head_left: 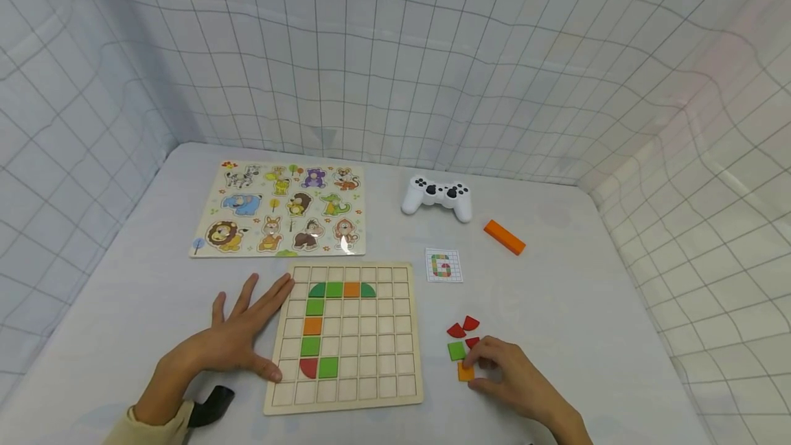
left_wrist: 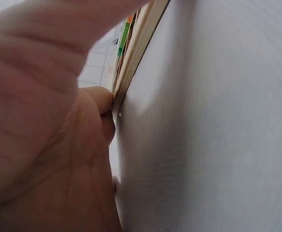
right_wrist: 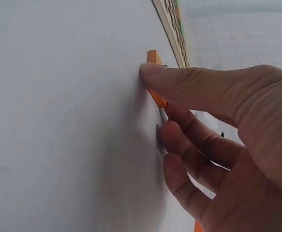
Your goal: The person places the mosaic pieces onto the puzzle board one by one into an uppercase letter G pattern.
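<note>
Fingers spread, my left hand [head_left: 235, 345] rests on the table and touches the left edge of a wooden grid board [head_left: 361, 389]. Green, orange and red tiles lie in the board's upper and left cells. To the right of the board, my right hand [head_left: 511, 375] pinches an orange square tile [head_left: 465, 374] between thumb and fingers, low at the tabletop. The right wrist view shows the thumb on that tile's edge [right_wrist: 152, 56]. Just beyond it lie a green square tile [head_left: 456, 351] and red quarter-round tiles [head_left: 456, 330], one partly hidden by the fingers.
A small pattern card [head_left: 443, 266] lies right of the board's top corner. Farther back are an animal puzzle board [head_left: 278, 208], a white game controller [head_left: 437, 198] and an orange block [head_left: 504, 237]. White grid-patterned sheets [head_left: 383, 53] stand behind and at both sides.
</note>
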The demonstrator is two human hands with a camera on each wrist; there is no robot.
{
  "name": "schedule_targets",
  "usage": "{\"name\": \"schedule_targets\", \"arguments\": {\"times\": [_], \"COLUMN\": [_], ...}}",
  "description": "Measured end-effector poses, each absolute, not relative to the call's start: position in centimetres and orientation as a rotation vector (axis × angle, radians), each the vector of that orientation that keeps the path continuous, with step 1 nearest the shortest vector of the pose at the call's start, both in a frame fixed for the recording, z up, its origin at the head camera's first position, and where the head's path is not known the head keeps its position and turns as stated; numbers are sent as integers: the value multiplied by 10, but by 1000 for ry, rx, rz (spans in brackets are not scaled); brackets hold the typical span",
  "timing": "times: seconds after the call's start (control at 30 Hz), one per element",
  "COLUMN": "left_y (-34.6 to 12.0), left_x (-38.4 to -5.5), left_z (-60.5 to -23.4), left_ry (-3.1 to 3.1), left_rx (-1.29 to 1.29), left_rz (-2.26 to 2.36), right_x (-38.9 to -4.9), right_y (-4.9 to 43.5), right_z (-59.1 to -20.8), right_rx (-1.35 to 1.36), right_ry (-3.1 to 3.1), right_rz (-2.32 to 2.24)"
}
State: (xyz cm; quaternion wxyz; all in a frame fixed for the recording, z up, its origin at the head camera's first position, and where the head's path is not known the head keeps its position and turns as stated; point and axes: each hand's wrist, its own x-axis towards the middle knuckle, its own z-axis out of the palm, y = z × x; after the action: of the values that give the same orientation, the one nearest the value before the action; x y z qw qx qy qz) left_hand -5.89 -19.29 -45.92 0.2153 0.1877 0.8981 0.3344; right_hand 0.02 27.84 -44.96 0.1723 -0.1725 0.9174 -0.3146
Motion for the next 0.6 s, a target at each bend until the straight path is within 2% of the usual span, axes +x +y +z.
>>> {"name": "schedule_targets", "arguments": {"times": [0.33,0.6], "left_y": [-193,-194], "left_x": [-59,-60], "left_z": [-458,-460], "left_ry": [2491,2496], "left_rx": [522,524], "left_rz": [925,909], "right_x": [-2,-9], "right_y": [272,250], "right_z": [-446,-447], "right_rx": [-532,-709], "right_ry": [2630,2628], "right_rz": [-871,-925]}}
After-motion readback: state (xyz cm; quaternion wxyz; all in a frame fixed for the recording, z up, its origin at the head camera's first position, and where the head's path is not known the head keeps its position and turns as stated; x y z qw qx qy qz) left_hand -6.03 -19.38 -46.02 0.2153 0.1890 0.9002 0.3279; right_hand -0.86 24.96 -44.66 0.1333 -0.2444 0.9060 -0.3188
